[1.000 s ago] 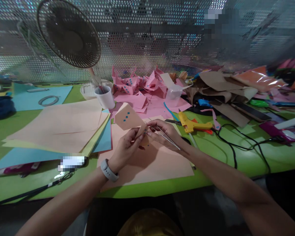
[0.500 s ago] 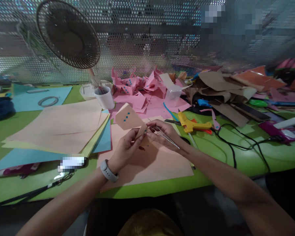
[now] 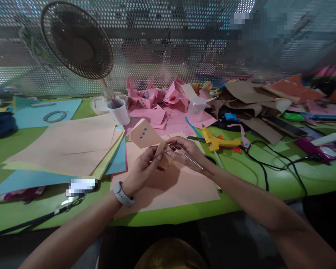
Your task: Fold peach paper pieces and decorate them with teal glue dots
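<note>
Green worktop, folded peach paper in hand

Going by the yellow glue gun: the paper's held just left of it, above a peach sheet. Left hand has it pinched, thumb closed against fingers. Right hand is curled around some metal tweezers, fingertips right at the paper; can't tell if they're pinching it too. Pink paper pile is behind and left of the gun.

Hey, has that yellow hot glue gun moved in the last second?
No. The yellow hot glue gun keeps its place relative to the white cup; the whole view has shifted slightly.
</note>
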